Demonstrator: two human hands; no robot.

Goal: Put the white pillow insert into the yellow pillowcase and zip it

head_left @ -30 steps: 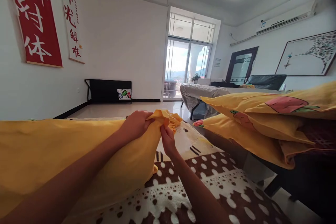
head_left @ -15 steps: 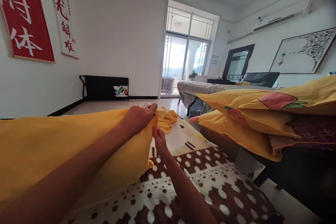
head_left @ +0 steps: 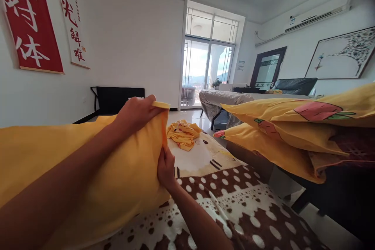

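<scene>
A plain yellow pillowcase (head_left: 117, 175), bulging as if filled, stretches across the left and lower left of the view. My left hand (head_left: 136, 110) is closed over the upper corner of its edge and lifts it. Lower down the same edge, my right hand (head_left: 166, 167) pinches the cloth between thumb and fingers. The edge hangs upright between both hands, with a fold showing a deeper orange inside. What fills the pillowcase is hidden. Just beyond my hands, a crumpled yellow cloth (head_left: 185, 134) lies on a brown and cream patterned blanket (head_left: 249, 203).
To the right, yellow pillows (head_left: 281, 119) with carrot prints are stacked on a dark surface. Farther back stands a plastic-covered table (head_left: 215, 99) near a glass sliding door (head_left: 199, 72). A black folded frame (head_left: 117, 97) leans along the far wall.
My left hand has risen and moved left with the pillowcase edge, while my right hand has slid down and left. The edge is now spread between them, and the crumpled cloth shows more fully.
</scene>
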